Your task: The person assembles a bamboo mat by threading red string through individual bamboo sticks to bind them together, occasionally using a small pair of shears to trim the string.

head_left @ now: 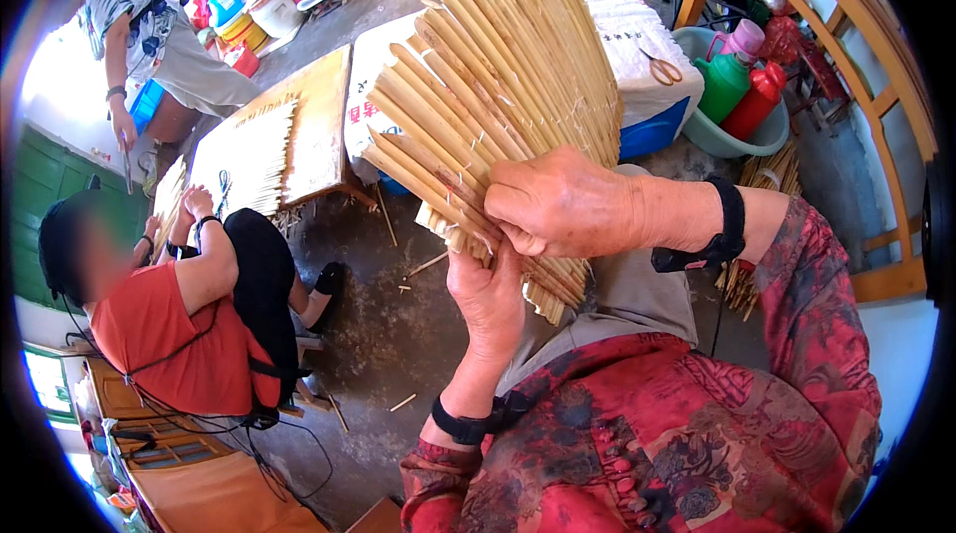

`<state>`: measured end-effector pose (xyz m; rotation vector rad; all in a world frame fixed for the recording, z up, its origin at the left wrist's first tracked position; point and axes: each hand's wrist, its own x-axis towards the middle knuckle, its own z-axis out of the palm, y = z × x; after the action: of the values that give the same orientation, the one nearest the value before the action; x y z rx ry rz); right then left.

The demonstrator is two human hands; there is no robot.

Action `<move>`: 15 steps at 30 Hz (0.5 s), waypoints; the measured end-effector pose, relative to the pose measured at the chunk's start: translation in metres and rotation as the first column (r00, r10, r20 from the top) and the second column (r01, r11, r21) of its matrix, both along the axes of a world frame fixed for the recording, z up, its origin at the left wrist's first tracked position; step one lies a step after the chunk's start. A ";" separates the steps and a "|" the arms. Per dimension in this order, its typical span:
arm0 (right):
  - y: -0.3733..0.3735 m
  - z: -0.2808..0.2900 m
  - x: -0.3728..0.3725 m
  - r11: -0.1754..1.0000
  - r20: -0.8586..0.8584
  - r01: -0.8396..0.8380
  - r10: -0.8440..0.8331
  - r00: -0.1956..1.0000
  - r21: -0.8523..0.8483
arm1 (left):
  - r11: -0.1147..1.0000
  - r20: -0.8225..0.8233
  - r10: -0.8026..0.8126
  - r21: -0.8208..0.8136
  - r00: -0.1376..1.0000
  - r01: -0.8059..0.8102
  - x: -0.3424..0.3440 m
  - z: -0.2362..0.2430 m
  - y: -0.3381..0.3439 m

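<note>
A fan-shaped mat of split, straw-coloured reed stalks (518, 65) stands tilted up in front of me, its stalks stitched together with rows of white thread. Under its lower left edge, my left hand (488, 299) is closed, thumb up, gripping the reeds. My right hand (563, 200) lies across the face of the mat with its fingers curled into a pinch close to the left thumb. What those fingertips hold is hidden. Both wrists wear black straps.
A white-covered table (637, 30) with scissors (661, 68) stands beyond the mat. At right, a basin (767, 140) holds flasks. A seated person in red (189, 344) works at a wooden table (319, 125) with another reed mat; another person stands behind. Reed scraps litter the floor.
</note>
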<state>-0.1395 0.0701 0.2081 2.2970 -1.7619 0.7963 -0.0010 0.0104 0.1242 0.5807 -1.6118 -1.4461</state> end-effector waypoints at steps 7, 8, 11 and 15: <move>0.042 0.003 0.018 0.928 0.407 -0.308 0.203 0.891 0.211 | 0.989 0.132 0.042 -0.147 0.990 -0.022 0.000 0.012 -0.008; 0.048 0.007 0.026 0.938 0.285 -0.266 0.199 0.938 0.220 | 0.987 0.197 0.047 -0.162 0.979 -0.015 0.001 0.015 -0.011; 0.039 0.005 0.022 0.996 0.223 -0.059 0.044 0.974 0.061 | 0.993 -0.081 -0.079 0.078 0.994 0.085 0.008 0.003 -0.012; 0.024 -0.017 -0.010 0.954 -0.160 -0.014 -0.036 0.986 -0.301 | 0.995 0.034 -0.090 -0.036 0.995 0.091 0.004 0.016 -0.008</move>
<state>-0.1491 0.0940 0.1910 2.0852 -1.4683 0.7871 0.0030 0.0026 0.1400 0.5175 -1.7062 -1.4752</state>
